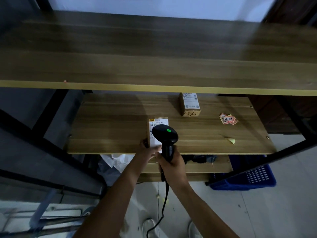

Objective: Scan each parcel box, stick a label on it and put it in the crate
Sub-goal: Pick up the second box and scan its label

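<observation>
A small cardboard parcel box (157, 123) with a white shipping label on top lies near the front edge of the middle shelf (111, 127). My left hand (147, 150) holds its near end. My right hand (172, 164) grips the handle of a black barcode scanner (165, 134), whose head hovers over the box with a green light lit. A second parcel box (189, 105) sits farther back on the shelf. A loose pile of red labels (228, 119) lies to the right. The blue crate (248, 176) stands on the floor at lower right.
A wide upper shelf (154, 62) overhangs the back of the middle shelf. A yellow paper scrap (231, 140) lies near the front right. A lower shelf (197, 167) holds white plastic and dark clutter. Black frame bars run on both sides. The scanner cable (163, 208) hangs toward the floor.
</observation>
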{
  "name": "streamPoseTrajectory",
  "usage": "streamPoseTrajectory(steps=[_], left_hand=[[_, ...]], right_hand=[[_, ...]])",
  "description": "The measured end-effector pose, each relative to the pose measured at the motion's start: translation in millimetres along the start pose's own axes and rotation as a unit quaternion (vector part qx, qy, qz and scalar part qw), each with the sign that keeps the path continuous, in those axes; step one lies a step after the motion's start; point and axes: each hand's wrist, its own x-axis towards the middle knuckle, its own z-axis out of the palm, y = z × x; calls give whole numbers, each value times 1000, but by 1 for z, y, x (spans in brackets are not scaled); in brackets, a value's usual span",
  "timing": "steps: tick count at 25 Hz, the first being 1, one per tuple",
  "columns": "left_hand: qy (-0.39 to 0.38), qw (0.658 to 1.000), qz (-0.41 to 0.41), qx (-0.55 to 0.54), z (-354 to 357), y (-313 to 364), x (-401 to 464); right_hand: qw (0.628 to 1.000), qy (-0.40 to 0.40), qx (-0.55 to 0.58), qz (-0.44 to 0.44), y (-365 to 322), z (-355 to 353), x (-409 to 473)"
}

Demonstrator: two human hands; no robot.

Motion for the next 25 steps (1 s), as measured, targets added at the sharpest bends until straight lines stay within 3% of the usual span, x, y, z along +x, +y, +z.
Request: streamPoseTrajectory(steps=[25], left_hand=[[-45,995,12,-86,-15,-8,8]], right_hand=[[1000,-9,25,0,7,6,-1]])
